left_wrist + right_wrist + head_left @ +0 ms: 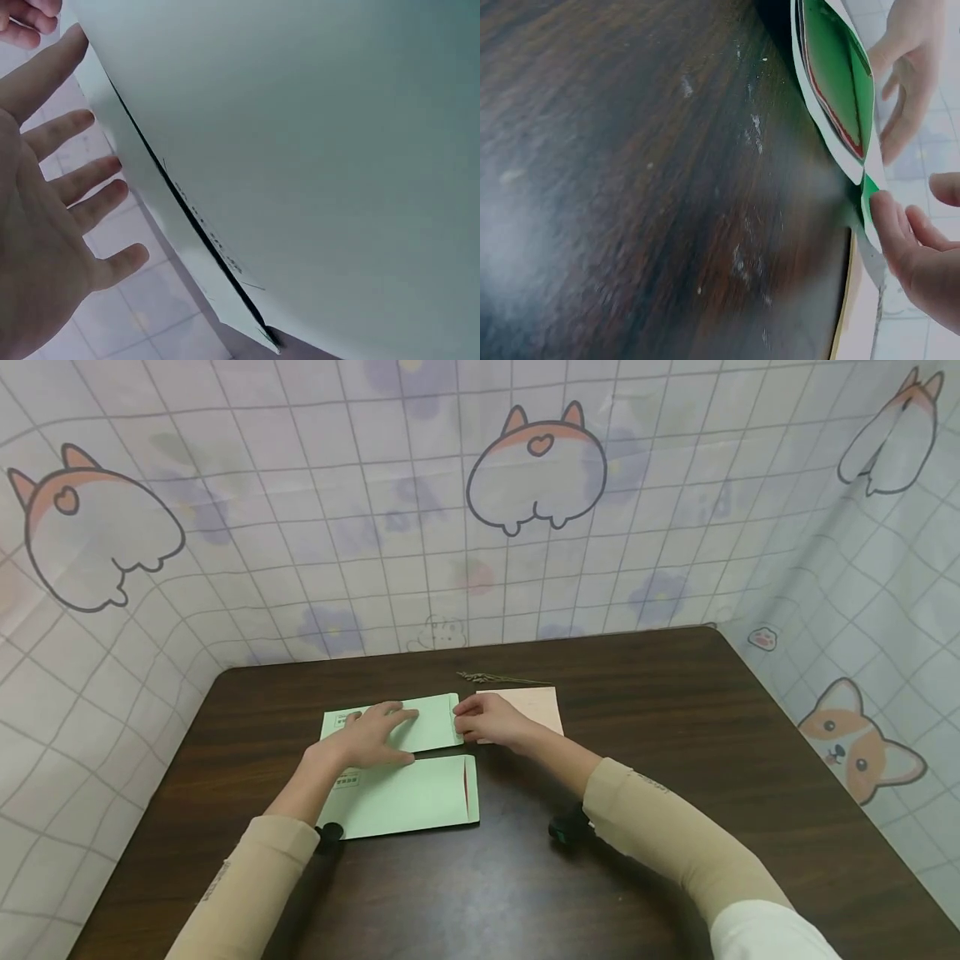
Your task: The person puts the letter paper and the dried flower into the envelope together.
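Observation:
Two pale green envelopes lie one behind the other. My left hand [367, 737] reaches over the far envelope [430, 720] with its fingers spread, the thumb pointing toward the near envelope [408, 795]. At the far envelope's right end, my right hand [491, 720] touches the flap. In the right wrist view, one of its fingertips [883, 206] meets the flap's green inner side, while another digit stands apart from it. The near envelope's mouth gapes, with a red edge inside. A peach-coloured sheet [536, 703] lies partly behind my right hand.
A dried grass sprig [498, 678] lies beyond the peach sheet on the dark wooden table [480, 893]. Patterned cloth [420, 527] with cartoon dogs hangs behind the table and at its sides. Black devices [567, 828] are at both wrists.

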A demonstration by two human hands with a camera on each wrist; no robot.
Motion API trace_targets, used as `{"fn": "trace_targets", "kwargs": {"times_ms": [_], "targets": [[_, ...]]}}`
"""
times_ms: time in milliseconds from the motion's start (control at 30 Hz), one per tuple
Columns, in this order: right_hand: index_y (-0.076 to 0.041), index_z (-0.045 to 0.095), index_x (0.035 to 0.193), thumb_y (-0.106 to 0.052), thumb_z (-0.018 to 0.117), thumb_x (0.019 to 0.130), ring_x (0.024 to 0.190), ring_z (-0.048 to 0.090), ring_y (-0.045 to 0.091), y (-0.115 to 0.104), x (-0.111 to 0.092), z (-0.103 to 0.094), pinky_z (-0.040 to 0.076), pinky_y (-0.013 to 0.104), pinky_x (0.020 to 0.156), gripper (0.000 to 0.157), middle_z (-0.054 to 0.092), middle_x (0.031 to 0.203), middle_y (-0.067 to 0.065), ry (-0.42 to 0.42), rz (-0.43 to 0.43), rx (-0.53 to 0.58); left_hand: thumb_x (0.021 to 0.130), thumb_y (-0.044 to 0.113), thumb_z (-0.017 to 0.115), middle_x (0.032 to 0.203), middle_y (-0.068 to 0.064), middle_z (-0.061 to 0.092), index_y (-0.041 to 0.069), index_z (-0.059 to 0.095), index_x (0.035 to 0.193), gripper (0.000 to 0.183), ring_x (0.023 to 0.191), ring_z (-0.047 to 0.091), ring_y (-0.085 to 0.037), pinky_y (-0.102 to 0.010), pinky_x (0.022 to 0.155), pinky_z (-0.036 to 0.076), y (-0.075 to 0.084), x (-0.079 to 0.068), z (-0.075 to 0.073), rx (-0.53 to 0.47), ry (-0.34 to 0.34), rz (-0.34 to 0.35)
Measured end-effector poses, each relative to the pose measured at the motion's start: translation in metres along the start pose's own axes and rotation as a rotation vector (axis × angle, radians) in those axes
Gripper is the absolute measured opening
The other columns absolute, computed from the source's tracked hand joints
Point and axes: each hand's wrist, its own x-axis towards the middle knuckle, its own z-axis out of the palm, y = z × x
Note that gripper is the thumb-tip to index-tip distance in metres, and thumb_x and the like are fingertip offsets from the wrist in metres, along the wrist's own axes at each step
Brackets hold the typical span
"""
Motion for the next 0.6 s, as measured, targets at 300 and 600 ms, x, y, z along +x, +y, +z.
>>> {"fn": "trace_targets", "kwargs": {"times_ms": [300,600], "targets": [[0.012,0.057,0.134,-0.008,0.061,0.1,0.105,0.069,0.03,0.002,0.008,0.006,0.056,0.037,0.09,0.04,0.064,0.117,0.019,-0.017,0.021,-0.001,0.094,0.044,0.074,0.165,-0.024,0.02,0.013,0.036,0.161,0.083,0.15,0.021,-0.045,-0.075,0.11,0.016,-0.01,0.01,0.002,-0.019,-0.021,-0.032],[0.013,0.055,0.134,-0.007,0.06,0.1,0.106,0.069,0.03,0.003,0.008,0.005,0.056,0.036,0.09,0.041,0.064,0.116,0.019,-0.022,0.022,0.008,0.087,0.045,0.082,0.163,-0.025,0.022,0.013,0.034,0.162,0.094,0.148,0.022,-0.047,-0.078,0.107,0.018,-0.015,0.017,0.0,-0.04,-0.016,-0.027]]}}
